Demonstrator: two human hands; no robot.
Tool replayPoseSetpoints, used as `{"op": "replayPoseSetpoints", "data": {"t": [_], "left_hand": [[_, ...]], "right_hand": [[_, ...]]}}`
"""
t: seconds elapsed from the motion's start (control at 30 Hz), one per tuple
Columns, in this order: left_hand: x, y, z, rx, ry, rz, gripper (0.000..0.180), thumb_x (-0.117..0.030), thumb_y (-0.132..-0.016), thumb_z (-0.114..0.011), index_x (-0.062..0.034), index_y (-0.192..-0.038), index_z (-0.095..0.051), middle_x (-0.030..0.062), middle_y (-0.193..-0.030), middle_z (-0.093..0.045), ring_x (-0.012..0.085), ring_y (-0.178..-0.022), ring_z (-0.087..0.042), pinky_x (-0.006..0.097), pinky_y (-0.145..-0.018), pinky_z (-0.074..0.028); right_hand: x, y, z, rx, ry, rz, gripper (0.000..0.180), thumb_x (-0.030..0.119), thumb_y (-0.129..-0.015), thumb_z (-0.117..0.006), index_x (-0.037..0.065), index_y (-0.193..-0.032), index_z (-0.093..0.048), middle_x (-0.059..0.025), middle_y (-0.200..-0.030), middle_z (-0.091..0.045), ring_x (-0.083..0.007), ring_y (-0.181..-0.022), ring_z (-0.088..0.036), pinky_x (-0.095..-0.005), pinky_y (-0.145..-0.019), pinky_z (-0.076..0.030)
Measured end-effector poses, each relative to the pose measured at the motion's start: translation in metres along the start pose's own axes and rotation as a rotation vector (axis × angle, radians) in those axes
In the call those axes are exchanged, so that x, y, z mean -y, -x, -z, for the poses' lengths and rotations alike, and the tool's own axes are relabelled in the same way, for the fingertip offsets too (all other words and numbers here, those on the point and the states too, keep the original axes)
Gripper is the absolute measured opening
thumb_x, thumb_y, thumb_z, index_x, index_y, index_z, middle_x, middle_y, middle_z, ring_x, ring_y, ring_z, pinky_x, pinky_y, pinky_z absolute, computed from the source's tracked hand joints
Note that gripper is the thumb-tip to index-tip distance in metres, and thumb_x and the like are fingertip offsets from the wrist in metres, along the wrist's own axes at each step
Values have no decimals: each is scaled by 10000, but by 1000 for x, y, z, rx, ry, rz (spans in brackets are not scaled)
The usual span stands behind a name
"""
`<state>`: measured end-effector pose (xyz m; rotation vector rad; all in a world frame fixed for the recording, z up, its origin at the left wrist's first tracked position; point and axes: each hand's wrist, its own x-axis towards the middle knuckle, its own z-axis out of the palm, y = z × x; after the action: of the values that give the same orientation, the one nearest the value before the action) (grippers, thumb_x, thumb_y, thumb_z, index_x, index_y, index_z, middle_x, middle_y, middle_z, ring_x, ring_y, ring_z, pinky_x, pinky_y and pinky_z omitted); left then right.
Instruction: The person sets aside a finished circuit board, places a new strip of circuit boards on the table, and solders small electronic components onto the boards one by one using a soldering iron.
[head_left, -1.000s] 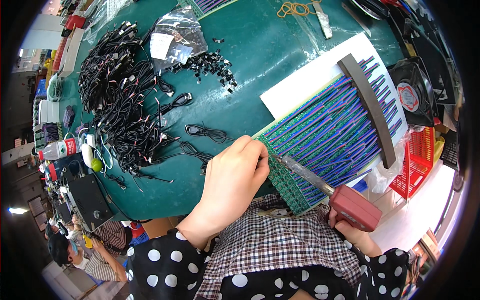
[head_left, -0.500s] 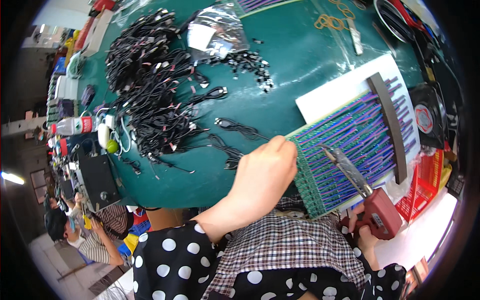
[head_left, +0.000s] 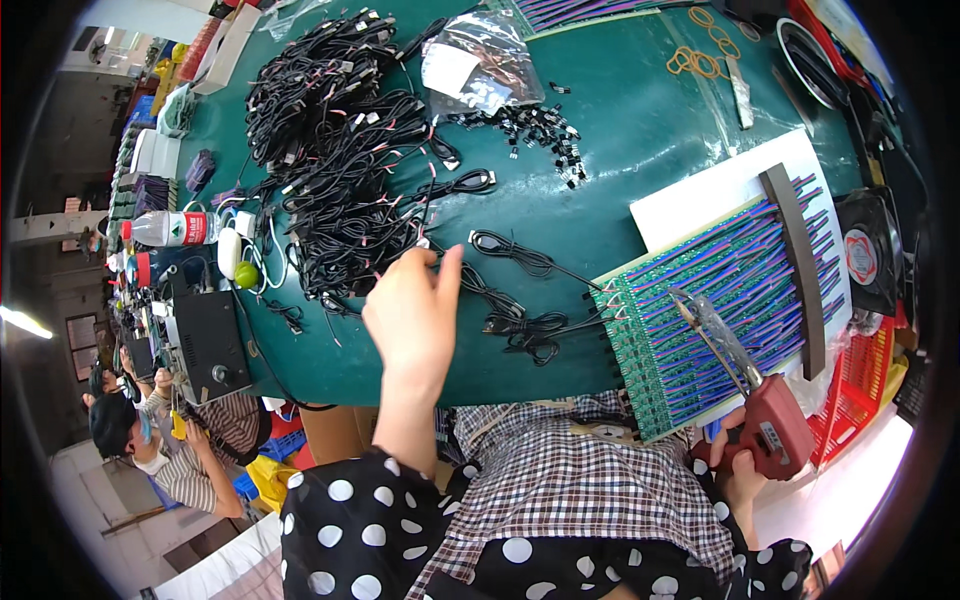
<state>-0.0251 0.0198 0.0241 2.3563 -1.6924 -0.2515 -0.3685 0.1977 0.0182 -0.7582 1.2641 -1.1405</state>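
My left hand (head_left: 412, 312) is over the near right side of a big pile of black USB cables (head_left: 345, 175). Its thumb stands apart from the fingers, and nothing shows between them. In my right hand (head_left: 738, 478) is a dark red soldering gun (head_left: 778, 430), its tip pointing up and left over a green circuit-board panel (head_left: 635, 375). Rows of purple and blue wires cross the panel under a dark bar (head_left: 800, 270). Two coiled black cables (head_left: 525, 258) lie left of the panel, with leads reaching its left edge. Beneath the panel is a white sheet (head_left: 685, 215).
Small black connectors (head_left: 545, 135) lie scattered by a clear plastic bag (head_left: 480, 65). Rubber bands (head_left: 700, 60) are at the far right. A fan (head_left: 865, 250) and a red basket (head_left: 855, 385) stand right. On the left are a bottle (head_left: 170, 229), a black box (head_left: 210, 345) and co-workers (head_left: 190, 450).
My left hand has moved left from the panel's edge to the cable pile, and its thumb has spread from the fingers. My right hand keeps holding the soldering gun over the panel.
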Motion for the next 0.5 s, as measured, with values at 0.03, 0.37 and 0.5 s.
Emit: {"op": "replayPoseSetpoints", "data": {"t": [0.03,0.37,0.5], "left_hand": [[-1,-1,-5,-30,-86,-2,214,-224,-863,-686,-16,-836,-643,121,-771,-663,300,-640,-622,389,-602,-481],[12,-4,2,178,471,-211,322,56,-810,-557,12,-1124,-608,119,-913,-640,183,-698,-606,293,-645,-484],[9,-17,6,392,883,-43,339,9,-893,-524,39,-1227,-569,22,-817,-611,40,-627,-452,198,-568,-375]], "right_hand": [[-1,1,-1,-3,-13,4,518,190,-830,-594,-53,-1252,-418,-152,-1083,-556,-172,-602,-534,-284,-568,-436],[2,-3,-5,-48,-62,41,486,90,-791,-526,-74,-1237,-424,-157,-1060,-561,-163,-600,-526,-288,-568,-432],[1,-4,-4,-36,-50,40,480,93,-799,-533,-77,-1235,-425,-159,-1064,-563,-160,-599,-524,-287,-569,-431]]}}
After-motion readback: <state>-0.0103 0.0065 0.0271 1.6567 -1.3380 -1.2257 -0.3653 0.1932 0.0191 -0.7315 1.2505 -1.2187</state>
